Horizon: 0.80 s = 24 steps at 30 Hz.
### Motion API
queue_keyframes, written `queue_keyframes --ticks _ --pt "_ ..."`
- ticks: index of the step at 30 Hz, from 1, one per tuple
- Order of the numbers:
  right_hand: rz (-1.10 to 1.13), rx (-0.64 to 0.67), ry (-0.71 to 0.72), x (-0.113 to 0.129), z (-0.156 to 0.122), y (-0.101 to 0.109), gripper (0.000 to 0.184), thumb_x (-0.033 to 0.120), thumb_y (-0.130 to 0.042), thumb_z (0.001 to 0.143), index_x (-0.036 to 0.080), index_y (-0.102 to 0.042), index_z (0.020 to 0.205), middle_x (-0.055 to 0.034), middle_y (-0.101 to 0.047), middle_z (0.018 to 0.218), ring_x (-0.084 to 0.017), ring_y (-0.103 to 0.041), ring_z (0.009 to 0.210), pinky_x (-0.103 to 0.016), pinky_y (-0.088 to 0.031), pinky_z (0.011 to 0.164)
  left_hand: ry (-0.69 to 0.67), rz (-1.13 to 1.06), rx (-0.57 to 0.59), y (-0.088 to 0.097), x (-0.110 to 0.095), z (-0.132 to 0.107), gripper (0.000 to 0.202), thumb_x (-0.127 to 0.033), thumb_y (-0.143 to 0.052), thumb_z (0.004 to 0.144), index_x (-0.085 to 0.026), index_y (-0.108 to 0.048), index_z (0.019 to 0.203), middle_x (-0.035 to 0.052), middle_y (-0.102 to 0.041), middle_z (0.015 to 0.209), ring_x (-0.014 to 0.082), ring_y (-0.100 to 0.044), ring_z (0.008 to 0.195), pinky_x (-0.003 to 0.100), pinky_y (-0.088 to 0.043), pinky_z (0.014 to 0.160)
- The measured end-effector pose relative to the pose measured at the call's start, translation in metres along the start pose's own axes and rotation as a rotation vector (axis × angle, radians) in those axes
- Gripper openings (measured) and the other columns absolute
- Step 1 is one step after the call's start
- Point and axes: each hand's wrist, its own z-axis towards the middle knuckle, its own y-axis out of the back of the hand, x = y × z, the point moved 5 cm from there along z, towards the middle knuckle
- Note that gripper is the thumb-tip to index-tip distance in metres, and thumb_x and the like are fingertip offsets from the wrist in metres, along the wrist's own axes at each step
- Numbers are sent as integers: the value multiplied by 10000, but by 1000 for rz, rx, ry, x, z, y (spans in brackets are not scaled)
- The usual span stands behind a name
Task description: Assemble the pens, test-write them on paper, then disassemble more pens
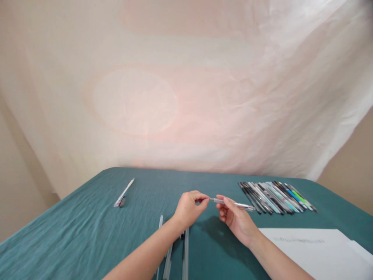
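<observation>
A clear-barrelled pen (244,207) is held above the table between my two hands, lying almost level. My right hand (237,221) grips its barrel between thumb and fingers, and the rear end sticks out to the right. My left hand (190,208) is closed in a pinch at the pen's thin tip; the fingertips hide exactly what they grasp there. Below my left forearm, several pens (185,252) lie lengthwise on the cloth, partly covered by the arm.
A teal cloth (87,233) covers the table. To the right, many pens (276,198) lie side by side in a row. White paper sheets (314,252) with a line of faint marks rest at front right. A white pen (124,192) and a small dark piece (122,201) lie at left.
</observation>
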Motion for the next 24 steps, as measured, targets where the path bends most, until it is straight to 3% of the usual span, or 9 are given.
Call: queue_keyframes --ticks 13,24 --pt "-33 3 2 -4 -1 -2 266 323 -655 699 178 -651 921 -30 -643 716 -90 -489 548 -206 -366 462 85 137 -49 6 -6 -3 155 -259 -540 687 -214 -688 693 22 -669 698 145 -560 633 215 -397 608" --pt "8 33 26 1 -1 -6 175 280 -649 702 190 -614 848 -11 -624 702 -85 -483 531 -204 -361 455 235 -198 107 -6 10 2 215 -264 -517 703 -137 -691 710 34 -686 686 139 -587 636 201 -424 587"
